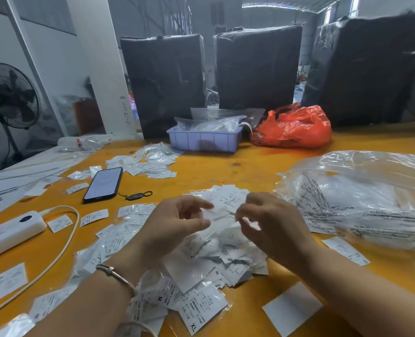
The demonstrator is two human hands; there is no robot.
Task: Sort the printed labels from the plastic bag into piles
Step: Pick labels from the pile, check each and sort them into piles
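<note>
Both arms reach in over the yellow table (250, 161). Left hand (174, 222) and right hand (272, 222) curl their fingers, pinching white labels (222, 216) above the label pile (213, 254). Right beside it lies the plastic bag (361, 198).

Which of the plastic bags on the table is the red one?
The red bag sits at the far side of the table, just right of the purple tray. The big bag to the right of the hands is clear, with black print.

three black wrapped bales (257, 66) — one phone (103, 184), one blue tray (204, 141), one red bag (292, 128), two hands (174, 227).
</note>
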